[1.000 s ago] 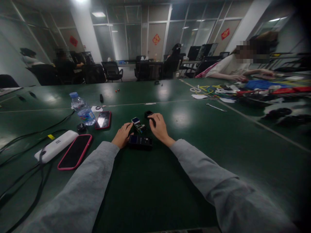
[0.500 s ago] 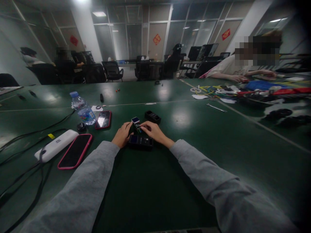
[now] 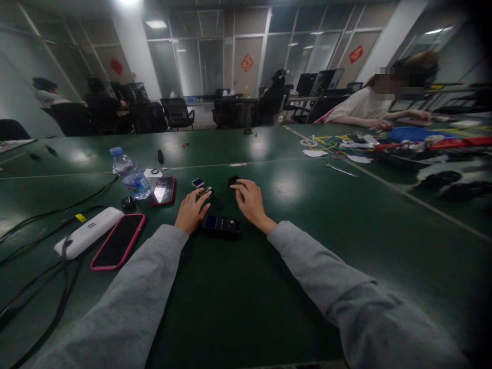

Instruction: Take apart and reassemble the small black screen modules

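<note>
My left hand [image 3: 189,211] is open, with its fingers spread at the near edge of a small circuit board [image 3: 206,191]. Attached to or beside that board is a little screen [image 3: 198,183]; the join is too small to make out. My right hand [image 3: 250,203] has its thumb and fingers around a black plastic casing [image 3: 233,180], which it partly hides. Between my wrists, flat on the table, lies a black handheld device [image 3: 222,226] with a small display and buttons.
On the left are a water bottle [image 3: 131,175], a red-edged phone [image 3: 163,190], a pink-cased phone [image 3: 119,242], a white power bank [image 3: 89,233] and black cables [image 3: 66,287]. A wrench [image 3: 341,170] lies right, near tangled wires [image 3: 326,142] and a co-worker [image 3: 357,107].
My right hand has left the circuit board and moved up and right onto the black casing. The board, held up between both hands before, now lies lower and further left by my left hand.
</note>
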### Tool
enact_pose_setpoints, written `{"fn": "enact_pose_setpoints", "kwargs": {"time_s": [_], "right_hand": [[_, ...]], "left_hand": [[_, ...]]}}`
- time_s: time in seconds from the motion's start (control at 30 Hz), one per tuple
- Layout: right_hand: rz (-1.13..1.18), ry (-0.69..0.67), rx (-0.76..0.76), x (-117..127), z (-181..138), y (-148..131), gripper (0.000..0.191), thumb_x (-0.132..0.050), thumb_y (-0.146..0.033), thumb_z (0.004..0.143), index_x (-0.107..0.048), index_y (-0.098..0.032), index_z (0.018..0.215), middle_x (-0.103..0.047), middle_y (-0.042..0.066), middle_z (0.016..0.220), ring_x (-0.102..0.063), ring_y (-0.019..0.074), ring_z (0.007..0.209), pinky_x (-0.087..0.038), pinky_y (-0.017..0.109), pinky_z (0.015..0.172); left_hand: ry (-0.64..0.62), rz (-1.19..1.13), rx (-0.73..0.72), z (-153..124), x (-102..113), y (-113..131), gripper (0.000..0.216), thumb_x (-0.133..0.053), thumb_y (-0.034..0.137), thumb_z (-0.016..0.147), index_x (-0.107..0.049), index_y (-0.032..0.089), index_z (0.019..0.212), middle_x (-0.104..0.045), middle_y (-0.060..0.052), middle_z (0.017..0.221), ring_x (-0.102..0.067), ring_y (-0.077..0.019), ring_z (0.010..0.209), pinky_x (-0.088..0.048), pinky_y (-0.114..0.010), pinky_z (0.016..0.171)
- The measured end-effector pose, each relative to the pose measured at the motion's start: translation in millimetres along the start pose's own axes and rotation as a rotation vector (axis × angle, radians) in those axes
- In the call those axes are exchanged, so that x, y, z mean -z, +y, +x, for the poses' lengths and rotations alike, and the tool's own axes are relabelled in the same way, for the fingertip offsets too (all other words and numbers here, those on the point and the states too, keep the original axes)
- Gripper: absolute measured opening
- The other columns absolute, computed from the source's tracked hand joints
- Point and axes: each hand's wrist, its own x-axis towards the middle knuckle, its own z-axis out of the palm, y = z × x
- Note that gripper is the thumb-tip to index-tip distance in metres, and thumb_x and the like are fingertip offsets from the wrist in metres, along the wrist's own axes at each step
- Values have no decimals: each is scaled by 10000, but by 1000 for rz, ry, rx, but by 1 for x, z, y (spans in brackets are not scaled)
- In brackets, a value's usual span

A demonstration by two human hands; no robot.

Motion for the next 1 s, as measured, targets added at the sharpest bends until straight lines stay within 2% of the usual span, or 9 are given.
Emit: {"fn": "enact_pose_setpoints", "kwargs": {"time_s": [0.1, 0.17, 0.27, 0.4, 0.6, 0.77, 1.0], "right_hand": [[-145, 54, -136, -2, 0, 9, 301, -489, -274, 924, -584, -225, 1206, -449, 125, 1308, -370, 310, 1256, -381, 489, 982], [-182, 51, -204, -7, -1, 16, 343, -537, -311, 886, -576, -193, 1206, -442, 157, 1269, -397, 340, 1205, -416, 508, 933], [-151, 17, -234, -14, -2, 24, 370, -555, -295, 842, -567, -159, 1186, -463, 167, 1184, -481, 322, 1075, -464, 499, 872], [-34, -11, -203, -17, -3, 29, 338, -530, -231, 831, -565, -151, 1157, -461, 158, 1146, -503, 295, 1053, -496, 467, 871], [55, -68, -149, -15, -2, 27, 347, -528, -278, 882, -552, -176, 1212, -442, 146, 1171, -505, 282, 1074, -515, 464, 885], [41, -110, -68, -14, -3, 23, 384, -539, -274, 891, -535, -188, 1265, -427, 139, 1184, -496, 276, 1089, -508, 446, 902], [27, -211, 39, -14, -2, 21, 447, -541, -260, 907, -494, -219, 1349, -452, 114, 1116, -508, 246, 1006, -511, 419, 860]], "left_hand": [[21, 67, 63, 3, -2, -1, 498, -462, 445, 934, -413, 310, 1411, -366, -107, 1458, -404, -313, 1306, -412, -509, 1025], [34, 84, 96, 8, -6, -4, 519, -489, 475, 916, -423, 316, 1405, -348, -107, 1470, -391, -323, 1318, -406, -514, 1029], [53, 61, 90, 19, -11, -8, 508, -527, 493, 892, -464, 331, 1369, -372, -95, 1458, -408, -321, 1300, -396, -520, 1035], [88, -61, 77, 29, -18, -14, 403, -567, 467, 878, -565, 296, 1242, -483, -95, 1340, -467, -294, 1246, -406, -512, 1032], [67, -247, 35, 30, -20, -18, 328, -618, 394, 855, -566, 239, 1140, -480, -96, 1338, -496, -267, 1250, -427, -486, 1033], [50, -272, -6, 31, -19, -16, 297, -605, 331, 866, -545, 219, 1135, -492, -103, 1341, -486, -246, 1269, -408, -464, 1062], [48, -206, -2, 31, -21, -19, 319, -606, 332, 866, -545, 236, 1163, -480, -104, 1374, -446, -279, 1299, -391, -525, 1057]]}}
